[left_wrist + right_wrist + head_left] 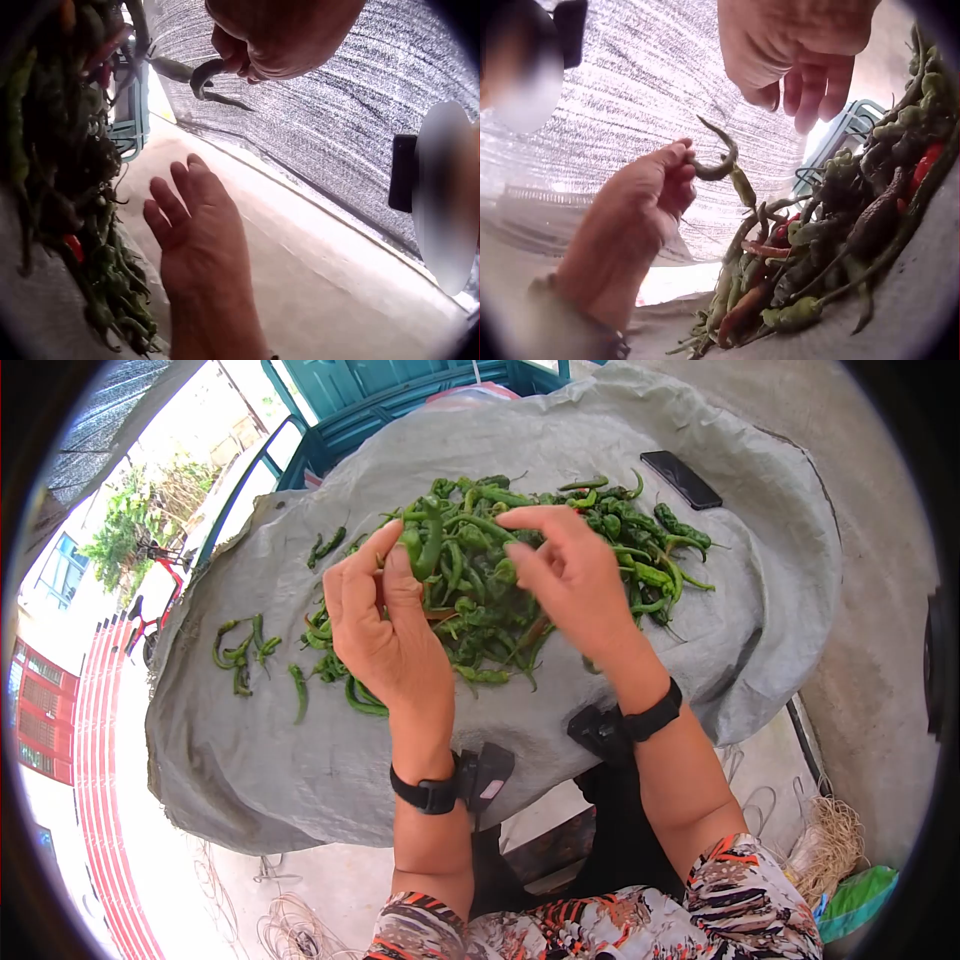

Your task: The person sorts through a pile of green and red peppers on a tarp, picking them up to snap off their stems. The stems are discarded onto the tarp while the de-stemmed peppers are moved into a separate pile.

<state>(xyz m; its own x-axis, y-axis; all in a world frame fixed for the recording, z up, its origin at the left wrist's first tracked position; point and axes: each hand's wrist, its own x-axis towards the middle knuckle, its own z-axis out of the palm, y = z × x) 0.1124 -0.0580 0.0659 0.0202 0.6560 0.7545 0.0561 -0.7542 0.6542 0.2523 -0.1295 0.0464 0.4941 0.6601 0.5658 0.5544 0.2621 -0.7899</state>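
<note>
Thumb and fingers of my left hand (385, 610) pinch a curved green chili pepper (433, 542), raised over the pile. In the right wrist view the same curved pepper (718, 171) sticks out from the left fingertips, and a paler green pepper (742, 186) hangs right beside it. My right hand (578, 575) hovers over the pile with nothing in its grasp. Its fingers are spread and slightly bent in the left wrist view, where the right palm (202, 259) shows. Below both hands lies a large heap of green chili peppers (490, 625), with a few red ones (928, 161) among them.
The heap rests on a grey tarp (270, 760). A small group of peppers (240, 650) lies apart on the left. A black phone (682, 478) lies at the back right. Behind stands a teal metal cart frame (370, 400). Tangled twine (830, 835) sits at lower right.
</note>
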